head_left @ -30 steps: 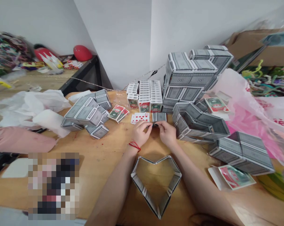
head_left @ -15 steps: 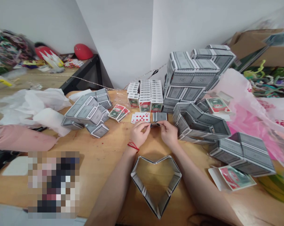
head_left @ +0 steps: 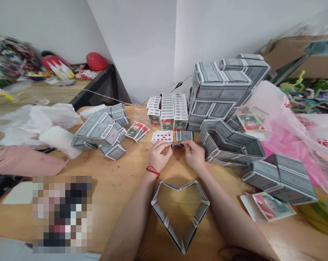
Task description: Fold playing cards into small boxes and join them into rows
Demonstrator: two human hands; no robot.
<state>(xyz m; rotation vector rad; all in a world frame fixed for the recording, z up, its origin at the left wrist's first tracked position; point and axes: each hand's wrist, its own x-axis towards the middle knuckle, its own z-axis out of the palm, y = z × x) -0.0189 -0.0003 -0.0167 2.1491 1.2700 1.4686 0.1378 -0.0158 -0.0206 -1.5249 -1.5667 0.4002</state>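
Observation:
Between both hands is a playing card (head_left: 177, 145), seen nearly edge-on, with dark ends that look bent. My left hand (head_left: 159, 156), with a red string on its wrist, pinches one end. The other end is pinched by my right hand (head_left: 196, 156). Just beyond lie face-up playing cards (head_left: 164, 136), with red diamonds showing, and a face-down grey stack of cards (head_left: 184, 135). Nearer to me, between my forearms, a heart-shaped frame of joined cards (head_left: 168, 226) stands on the wooden table (head_left: 106, 203).
Card boxes (head_left: 167, 125) stand in rows by the wall. Tall grey card structures (head_left: 221, 88) and an open card frame (head_left: 234, 145) are at right. Another card structure (head_left: 99, 127) sits left, beside two card boxes (head_left: 137, 130). An opened card box (head_left: 272, 205) lies front right.
The card between my hands has turned slightly and shows a little wider. My left hand has shifted slightly left; the heart-shaped frame stays in place.

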